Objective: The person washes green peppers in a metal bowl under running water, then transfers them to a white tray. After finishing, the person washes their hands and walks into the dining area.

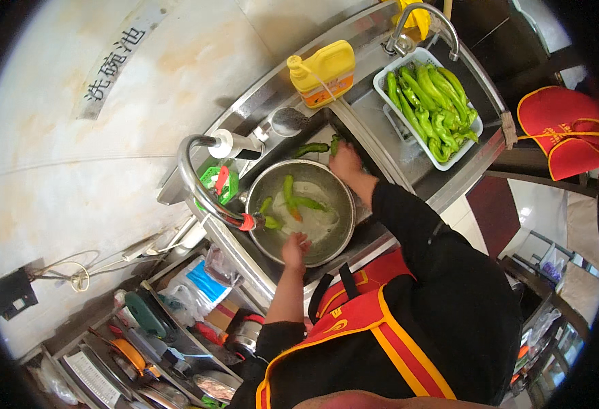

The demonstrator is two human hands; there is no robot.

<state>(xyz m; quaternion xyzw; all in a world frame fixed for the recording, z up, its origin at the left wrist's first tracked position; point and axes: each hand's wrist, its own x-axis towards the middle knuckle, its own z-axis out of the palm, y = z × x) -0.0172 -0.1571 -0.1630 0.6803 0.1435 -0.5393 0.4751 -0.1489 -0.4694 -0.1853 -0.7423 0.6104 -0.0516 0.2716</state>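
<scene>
A round metal basin [351,225] of water stands in the left sink bowl, with several green peppers [309,203] floating in it. One pepper has a reddish tip. My left hand [295,251] is over the basin's near side, fingers loosely apart and nothing in them. Beyond the basin's right rim, my right hand [349,162] reaches into the sink, slightly blurred. Its fingers are around a green pepper [335,143], mostly hidden by the hand. Another dark green pepper [312,149] lies beside it at the back of the sink.
A curved faucet [189,168] with a red-banded spout overhangs the basin's left side. In the right bowl, a white plastic basket [440,164] holds many green peppers. A yellow jug [325,74] stands behind the divider. A small green basket [233,186] sits left; cluttered shelves [177,353] lie below.
</scene>
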